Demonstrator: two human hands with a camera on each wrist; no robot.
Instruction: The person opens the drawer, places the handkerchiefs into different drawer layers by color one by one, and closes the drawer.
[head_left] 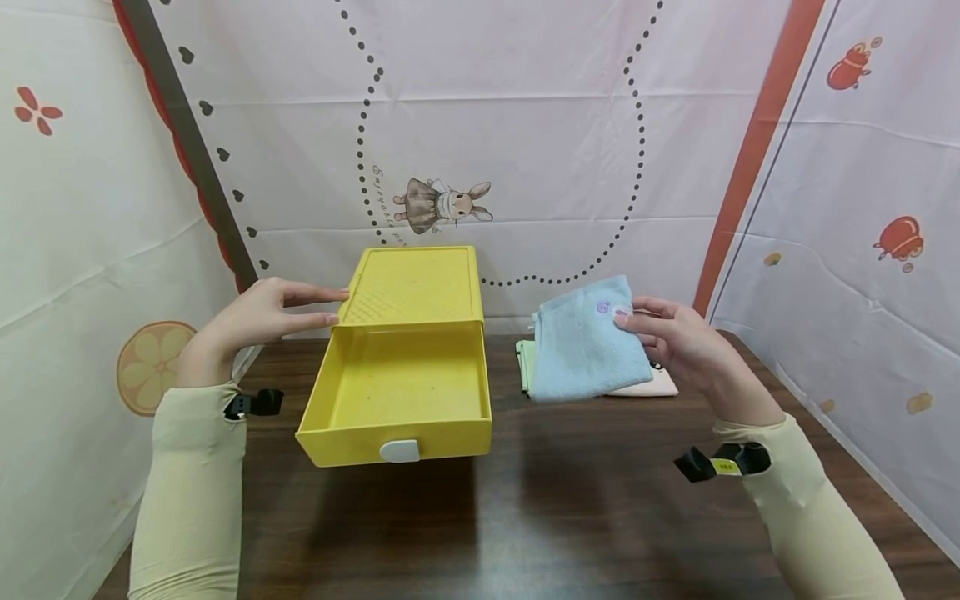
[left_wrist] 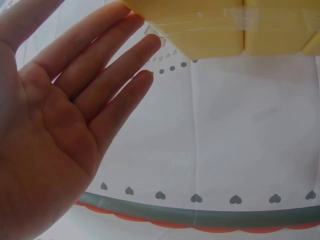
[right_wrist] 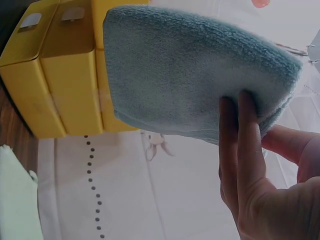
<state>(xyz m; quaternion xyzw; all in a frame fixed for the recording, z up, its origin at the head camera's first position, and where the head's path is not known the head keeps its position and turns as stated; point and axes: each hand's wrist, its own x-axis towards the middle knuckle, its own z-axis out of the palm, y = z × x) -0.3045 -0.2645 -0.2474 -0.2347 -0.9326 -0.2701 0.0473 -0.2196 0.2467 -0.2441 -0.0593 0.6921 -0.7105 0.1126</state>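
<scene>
A yellow drawer unit point(head_left: 420, 283) stands left of centre, with its top drawer point(head_left: 408, 392) pulled out toward me. Inside, the drawer's floor is bare; a white knob point(head_left: 400, 451) marks its front. My left hand point(head_left: 258, 321) rests straight fingertips against the unit's upper left side, palm visible in the left wrist view. In my right hand point(head_left: 678, 350) a folded light-blue towel point(head_left: 588, 350) is pinched near its right edge, thumb on one face and fingers on the other. The towel hangs in the air right of the drawer, with a small purple mark on it.
Behind the blue towel, a folded light-green cloth point(head_left: 525, 365) and a pale pink cloth point(head_left: 652, 385) lie on the dark wooden table point(head_left: 570, 500). Further closed yellow drawers point(right_wrist: 70, 90) sit below the top one. Printed white curtains point(head_left: 517, 150) enclose the back and sides.
</scene>
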